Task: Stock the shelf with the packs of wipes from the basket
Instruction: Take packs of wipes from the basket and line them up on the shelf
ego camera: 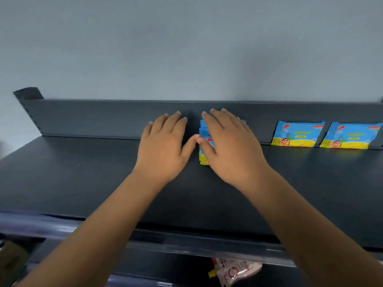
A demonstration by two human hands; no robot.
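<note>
The wall (pixel 186 48) is the biggest thing here. It is plain and pale grey-blue, and it fills the top of the view.

Below it is the dark shelf (pixel 83 172). It has a flat top and a low back panel (pixel 103 117) that stands up along its far edge. A shiny rail (pixel 186 243) runs along the near edge.

Two bare arms reach over the near edge toward the middle of the shelf. The left hand (pixel 163 146) lies flat and open on the shelf with its fingers spread, close to the back panel. It holds nothing. Its thumb tip touches the thumb of the right hand (pixel 230 146). The right hand is also open and flat. It presses down on top of a stack of packs (pixel 204 134), which sits in the middle of the shelf against the back panel. Only the left side of the stack shows past the hand. It is blue and yellow.

Two more packs lean up against the back panel near the right edge. One pack (pixel 298 134) is nearer the middle, and the other pack (pixel 352 137) is just beside it to the right. They are blue on top and yellow at the bottom, with a cartoon face.

Under the shelf, on a lower level, lies a white and red pouch (pixel 236 270) with a yellow cap.
</note>
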